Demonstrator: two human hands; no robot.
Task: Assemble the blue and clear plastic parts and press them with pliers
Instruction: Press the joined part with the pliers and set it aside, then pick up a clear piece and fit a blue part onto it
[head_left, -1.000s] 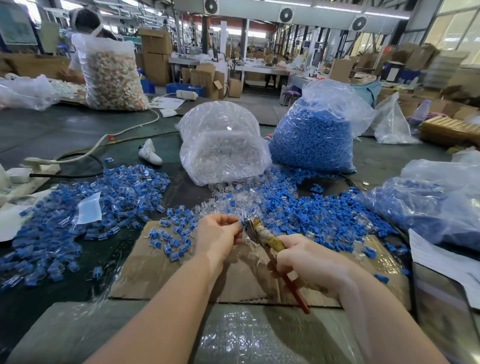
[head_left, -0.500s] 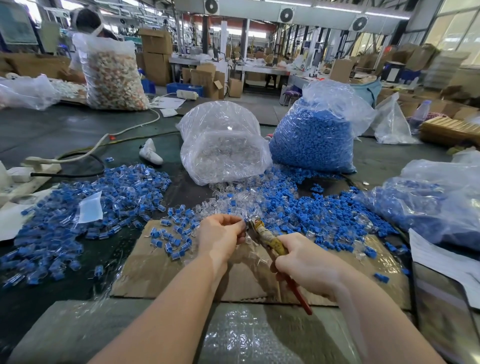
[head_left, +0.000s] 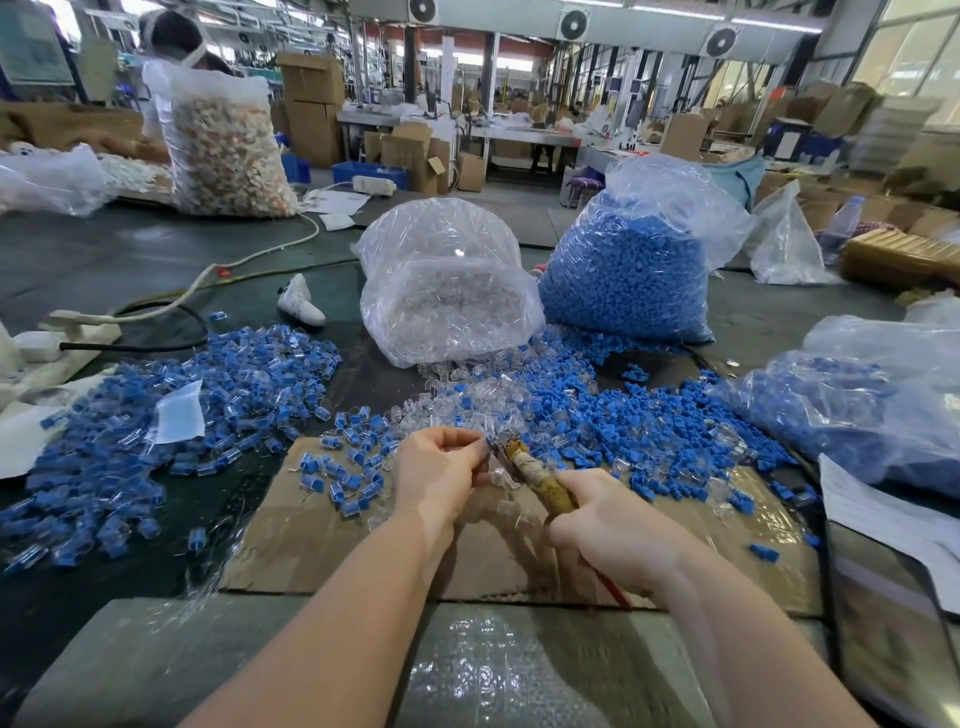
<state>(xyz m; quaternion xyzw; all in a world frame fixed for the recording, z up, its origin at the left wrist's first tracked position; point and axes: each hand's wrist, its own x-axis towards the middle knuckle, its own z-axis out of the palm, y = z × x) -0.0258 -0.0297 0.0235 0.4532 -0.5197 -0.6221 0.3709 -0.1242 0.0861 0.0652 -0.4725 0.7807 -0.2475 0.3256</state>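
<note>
Clear-parts bag (head_left: 447, 291) beside blue-parts bag (head_left: 628, 275)

Two bare hands show: the left hand (head_left: 441, 478) and the right hand (head_left: 618, 530). One pair of pliers with tape-wrapped handles (head_left: 537, 480) is in view. One clear plastic bag of clear parts (head_left: 447, 291) stands beside one clear plastic bag of loose blue parts (head_left: 623, 270). One more bag holding blue parts (head_left: 852, 400) lies at the right, and one tall bag of pale mixed pieces (head_left: 223, 145) stands far left. The loose blue-and-clear plastic pieces (head_left: 171, 415) spread on the table are too many to count. One flat brown cardboard sheet (head_left: 332, 540) lies under the hands.
</note>
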